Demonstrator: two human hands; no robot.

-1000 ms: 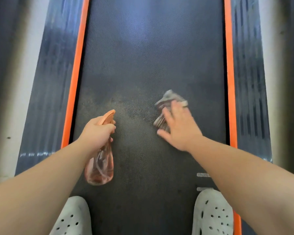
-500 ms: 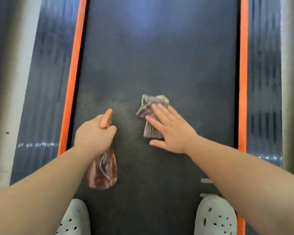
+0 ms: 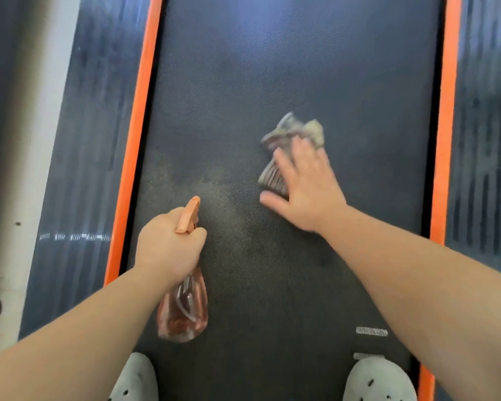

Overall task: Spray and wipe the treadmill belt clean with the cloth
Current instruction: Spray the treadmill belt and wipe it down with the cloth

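Head cam, cloth on belt, rails, clogs

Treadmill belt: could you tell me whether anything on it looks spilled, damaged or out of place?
Only a pale, speckled patch on the treadmill belt, between the spray bottle in the left hand and the cloth under the right hand. It looks like spray residue, not damage; no tear shows.

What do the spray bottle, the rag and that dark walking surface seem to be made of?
Spray bottle: probably plastic, see-through pinkish body with glossy highlights, opaque orange trigger head.
Cloth: soft fabric, crumpled into folds, faintly striped; blur hides the weave.
Treadmill belt: likely rubber or similar, dark and matte, with a fine dotted texture.
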